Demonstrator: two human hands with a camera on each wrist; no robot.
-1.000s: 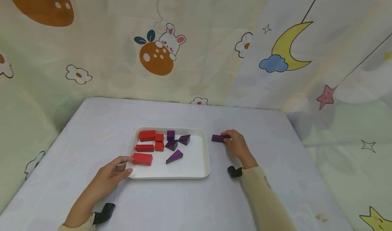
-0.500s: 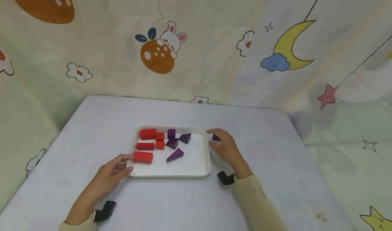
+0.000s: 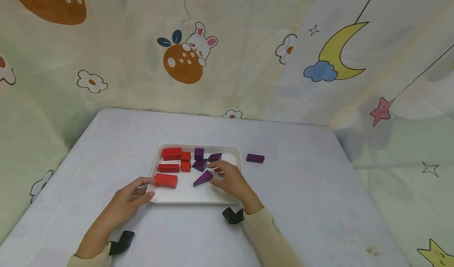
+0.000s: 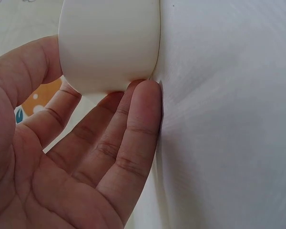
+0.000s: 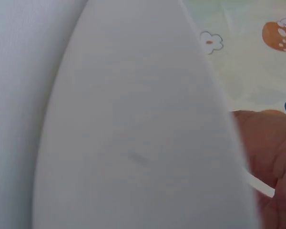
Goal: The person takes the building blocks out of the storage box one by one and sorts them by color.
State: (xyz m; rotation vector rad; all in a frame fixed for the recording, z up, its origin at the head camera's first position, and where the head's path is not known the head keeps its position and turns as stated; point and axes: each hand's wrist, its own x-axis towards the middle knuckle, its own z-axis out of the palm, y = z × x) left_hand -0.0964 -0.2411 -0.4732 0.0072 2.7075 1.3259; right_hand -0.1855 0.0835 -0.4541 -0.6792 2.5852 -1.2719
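Note:
My left hand (image 3: 133, 198) holds the near left corner of a white tray (image 3: 188, 198); in the left wrist view its fingers and thumb lie against the tray's wall (image 4: 109, 43). Over the tray's right half hovers my right hand (image 3: 230, 179), its thumb and index apart with nothing seen between them. Nearest to it lie a long purple wedge block (image 3: 203, 178) and a purple prism block (image 3: 214, 157), partly covered by the fingers. A purple bar block (image 3: 255, 158) lies on the table, right of the tray. The tray's wall fills most of the right wrist view.
Red blocks stand at the tray's left: a large one (image 3: 172, 154), a thin bar (image 3: 168, 168), another large one (image 3: 166, 180) and small cubes (image 3: 185, 156). More purple blocks (image 3: 199, 154) sit mid-tray. A patterned curtain (image 3: 248, 62) hangs behind the table (image 3: 301, 172).
The right hand has let go of the purple bar block outside the tray and moved left over the tray. The left hand stays at the tray's corner.

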